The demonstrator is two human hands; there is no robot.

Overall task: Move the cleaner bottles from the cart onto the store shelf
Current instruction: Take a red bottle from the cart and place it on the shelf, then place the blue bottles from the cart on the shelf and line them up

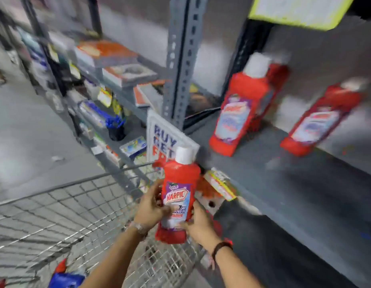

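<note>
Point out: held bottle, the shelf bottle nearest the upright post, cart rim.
held bottle [178, 196]: head view, front label.
shelf bottle nearest the post [236, 115]: head view, front label.
cart rim [76, 182]: head view, top wire edge.

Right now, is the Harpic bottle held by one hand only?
No, both the left hand and right hand grip the Harpic bottle.

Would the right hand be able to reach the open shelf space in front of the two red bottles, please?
Probably yes: the right hand, sharing the Harpic bottle with the left hand, sits beside the shelf, whose front looks bare before the two bottles.
</note>
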